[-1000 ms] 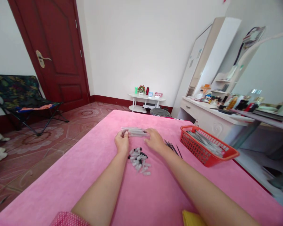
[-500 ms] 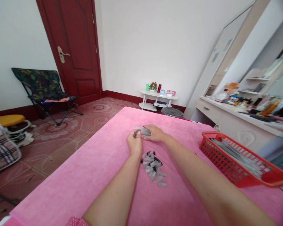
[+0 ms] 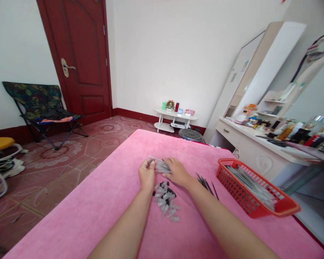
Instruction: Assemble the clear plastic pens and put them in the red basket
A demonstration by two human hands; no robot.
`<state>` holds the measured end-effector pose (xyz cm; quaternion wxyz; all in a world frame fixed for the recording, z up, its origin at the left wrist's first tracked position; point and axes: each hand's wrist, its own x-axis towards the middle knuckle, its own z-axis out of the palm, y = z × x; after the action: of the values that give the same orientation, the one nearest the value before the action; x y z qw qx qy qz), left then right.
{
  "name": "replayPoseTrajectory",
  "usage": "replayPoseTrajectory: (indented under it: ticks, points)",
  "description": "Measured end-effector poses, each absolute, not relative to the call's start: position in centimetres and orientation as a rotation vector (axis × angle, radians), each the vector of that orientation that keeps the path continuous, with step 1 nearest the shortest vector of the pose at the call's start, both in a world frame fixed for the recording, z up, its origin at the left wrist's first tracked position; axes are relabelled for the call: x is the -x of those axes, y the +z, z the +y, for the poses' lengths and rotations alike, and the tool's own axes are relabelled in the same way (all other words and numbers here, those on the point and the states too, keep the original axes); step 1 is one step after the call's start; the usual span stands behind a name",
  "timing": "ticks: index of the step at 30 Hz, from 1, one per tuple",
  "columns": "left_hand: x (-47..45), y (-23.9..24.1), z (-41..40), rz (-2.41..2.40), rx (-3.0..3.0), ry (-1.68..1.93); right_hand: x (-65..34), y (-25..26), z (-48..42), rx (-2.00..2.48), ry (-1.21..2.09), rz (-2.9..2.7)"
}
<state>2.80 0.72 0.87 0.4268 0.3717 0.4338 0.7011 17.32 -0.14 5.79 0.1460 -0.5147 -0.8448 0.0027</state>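
Tube bundle [image 3: 160, 165] is pinched at its left end by left hand [image 3: 146, 175], right end covered by curled right hand [image 3: 177, 172]; long axis left-right, cap pile [image 3: 166, 202] just nearer.

Pair of forearms, bare along whole visible length, rounded in outline, left hand [image 3: 147, 175], right hand [image 3: 178, 172], both bare (fingernail detail too small to tell).

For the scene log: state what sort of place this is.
Probably a home bedroom: a dressing table with cosmetics, a folding chair by the red door. The left hand and right hand hold clear tubes on a pink cover.
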Motion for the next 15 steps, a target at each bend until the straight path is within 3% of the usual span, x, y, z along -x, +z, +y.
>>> replayPoseTrajectory:
  ticks: [15]
  points:
    - [-2.9,1.6,-0.2,1.149,-1.075,1.746,-19.4,5.5,-6.6,1.786,-0.050,-2.124]
